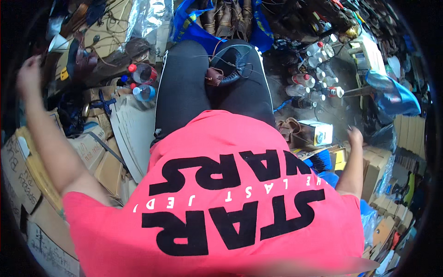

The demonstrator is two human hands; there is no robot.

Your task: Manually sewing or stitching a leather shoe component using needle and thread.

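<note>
A dark leather shoe [240,62] with a brown leather part [213,76] rests between my thighs, loops of thin pale thread around it. My left hand [29,76] is raised far out to the left, fingers curled and somewhat blurred. Whatever it holds is too small to make out. Out to the right, my right hand [355,137] is closed, with a thin point showing at its top that I cannot name. Both hands are well apart from the shoe.
A blue bag [187,23] of brown boots stands beyond my knees. Several plastic bottles [304,81] crowd the floor at right, and two more bottles [144,92] stand left of my leg. Cardboard boxes [87,150] pile up at left. A white box [318,133] sits near my right hand.
</note>
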